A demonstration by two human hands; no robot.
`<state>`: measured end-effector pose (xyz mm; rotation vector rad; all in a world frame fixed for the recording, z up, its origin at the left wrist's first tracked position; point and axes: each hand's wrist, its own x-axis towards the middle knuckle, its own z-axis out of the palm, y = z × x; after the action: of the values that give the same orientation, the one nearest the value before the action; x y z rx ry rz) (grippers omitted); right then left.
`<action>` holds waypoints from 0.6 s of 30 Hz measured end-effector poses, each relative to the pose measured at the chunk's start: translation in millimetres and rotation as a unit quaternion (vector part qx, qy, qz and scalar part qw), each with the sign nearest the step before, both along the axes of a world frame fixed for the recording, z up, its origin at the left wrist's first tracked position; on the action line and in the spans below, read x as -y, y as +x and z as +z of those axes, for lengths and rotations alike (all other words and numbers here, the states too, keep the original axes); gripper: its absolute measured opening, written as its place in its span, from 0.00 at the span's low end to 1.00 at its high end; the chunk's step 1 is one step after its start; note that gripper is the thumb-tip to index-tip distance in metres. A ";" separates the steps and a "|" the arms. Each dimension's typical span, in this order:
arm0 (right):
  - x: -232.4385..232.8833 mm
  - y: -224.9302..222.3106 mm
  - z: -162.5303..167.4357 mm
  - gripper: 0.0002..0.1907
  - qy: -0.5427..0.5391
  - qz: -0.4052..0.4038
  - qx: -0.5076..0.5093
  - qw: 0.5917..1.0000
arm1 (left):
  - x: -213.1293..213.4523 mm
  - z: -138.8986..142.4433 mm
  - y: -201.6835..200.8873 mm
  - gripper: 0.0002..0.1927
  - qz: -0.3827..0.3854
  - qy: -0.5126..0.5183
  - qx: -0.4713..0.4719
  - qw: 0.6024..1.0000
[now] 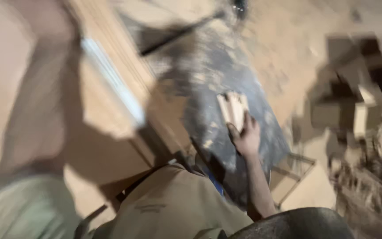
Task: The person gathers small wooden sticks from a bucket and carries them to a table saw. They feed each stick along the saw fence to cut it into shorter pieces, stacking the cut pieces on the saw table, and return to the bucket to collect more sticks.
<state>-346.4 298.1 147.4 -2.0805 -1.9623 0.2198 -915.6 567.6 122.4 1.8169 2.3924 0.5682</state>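
The picture is heavily blurred. My right hand reaches down to a dark, dust-covered surface and grips a small stack of pale wooden pieces. On the left side of the view my left arm, in a green sleeve, stretches upward. My left hand is a blur at the top, lying against a large light wooden board. Its fingers cannot be made out.
A heap of wood offcuts lies at the right. A small open wooden frame sits beside my right forearm. My knee in khaki trousers fills the lower middle, and a dark rounded object is at the bottom right.
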 end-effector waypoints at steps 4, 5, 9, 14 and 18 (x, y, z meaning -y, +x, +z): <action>6.4 28.5 -5.0 0.44 0.010 -0.060 0.017 0.998 | 44.8 10.9 60.2 0.11 -0.087 0.196 0.232 0.949; 3.2 38.7 -4.0 0.44 0.017 -0.061 0.026 0.998 | 58.6 8.9 87.2 0.11 -0.126 0.206 0.266 0.933; -5.4 67.0 -2.9 0.46 -0.007 -0.126 0.046 0.991 | 121.1 -17.9 227.7 0.13 -0.259 0.066 0.169 0.949; -7.6 73.2 -8.9 0.46 0.031 -0.082 0.094 0.992 | 190.0 -56.6 409.8 0.13 -0.492 -0.047 -0.052 0.868; 2.4 74.8 -3.4 0.43 0.012 -0.044 0.082 0.996 | 217.1 -40.9 477.2 0.18 -0.291 -0.152 0.248 0.911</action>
<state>-271.6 295.7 143.9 -2.2280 -1.9466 0.0073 -438.4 350.5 81.5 1.8307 1.4268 0.4744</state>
